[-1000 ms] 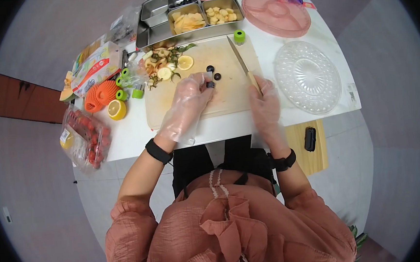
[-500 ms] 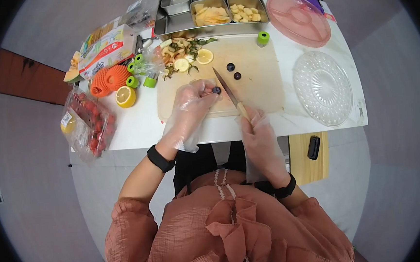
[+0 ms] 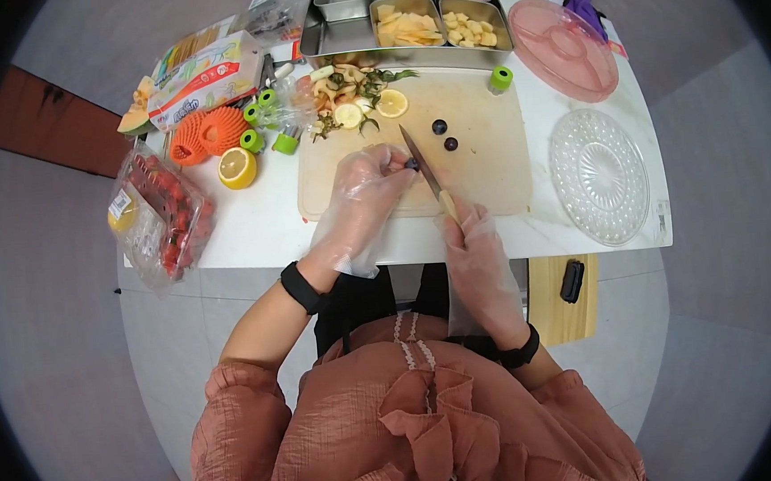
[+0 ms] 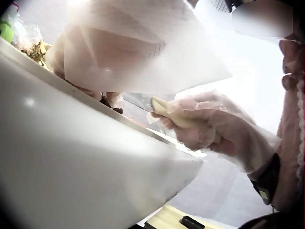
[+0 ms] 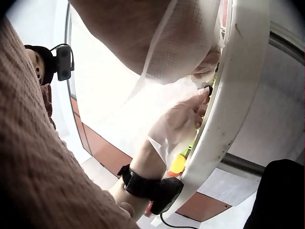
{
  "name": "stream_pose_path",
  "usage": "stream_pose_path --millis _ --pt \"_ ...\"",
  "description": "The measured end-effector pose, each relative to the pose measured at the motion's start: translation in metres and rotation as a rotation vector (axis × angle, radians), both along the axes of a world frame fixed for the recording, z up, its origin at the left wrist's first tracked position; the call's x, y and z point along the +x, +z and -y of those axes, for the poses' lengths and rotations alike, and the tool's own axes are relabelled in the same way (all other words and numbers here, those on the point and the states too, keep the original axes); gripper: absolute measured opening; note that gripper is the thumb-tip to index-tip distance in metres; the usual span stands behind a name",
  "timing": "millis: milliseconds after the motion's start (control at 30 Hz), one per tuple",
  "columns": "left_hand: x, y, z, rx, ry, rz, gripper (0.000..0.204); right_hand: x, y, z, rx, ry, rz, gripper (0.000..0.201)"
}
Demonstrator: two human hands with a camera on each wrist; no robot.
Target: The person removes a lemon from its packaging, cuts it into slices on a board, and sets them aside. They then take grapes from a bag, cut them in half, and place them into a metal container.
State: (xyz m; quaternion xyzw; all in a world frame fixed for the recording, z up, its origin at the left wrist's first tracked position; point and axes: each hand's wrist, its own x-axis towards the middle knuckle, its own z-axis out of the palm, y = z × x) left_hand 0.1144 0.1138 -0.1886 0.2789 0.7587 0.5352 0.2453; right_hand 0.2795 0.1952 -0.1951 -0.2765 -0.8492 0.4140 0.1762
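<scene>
In clear plastic gloves, both hands work over the cream cutting board (image 3: 489,180). The left hand (image 3: 364,193) pinches a blueberry (image 3: 411,164) against the board; the berry also shows dark at the fingertips in the right wrist view. The right hand (image 3: 479,256) grips the light handle of a knife (image 3: 425,166), its blade pointing away from the body, close beside the pinched berry. From the left wrist view, the right hand (image 4: 205,124) has its fingers curled round the handle. Two loose blueberries (image 3: 439,127) lie on the board beyond the blade.
Lemon slices (image 3: 392,103) and peelings (image 3: 339,87) lie at the board's back left. Behind stands a steel tray (image 3: 336,38) with fruit compartments. A clear glass plate (image 3: 599,176) and pink divided plate (image 3: 564,49) are right; a halved lemon (image 3: 237,168) and bagged tomatoes (image 3: 169,211) are left.
The left hand has drawn a blueberry nearer the body, apart from the other two. The right hand has swung the knife leftward to beside that berry. The head view has shifted.
</scene>
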Motion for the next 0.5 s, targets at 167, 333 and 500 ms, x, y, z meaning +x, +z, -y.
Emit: stream_pose_path --millis 167,333,500 --pt "-0.0007 -0.001 -0.0002 -0.041 0.001 -0.044 0.021 0.0002 -0.0013 -0.0005 0.016 -0.006 0.018 0.029" --pt "-0.0003 -0.0035 0.0007 -0.053 -0.001 -0.062 0.021 0.0008 -0.0045 -0.0005 0.038 -0.006 0.027 0.026" --pt "-0.001 -0.0021 0.0012 -0.074 -0.023 -0.053 0.021 0.001 -0.0029 0.0 -0.047 -0.021 0.113 0.032"
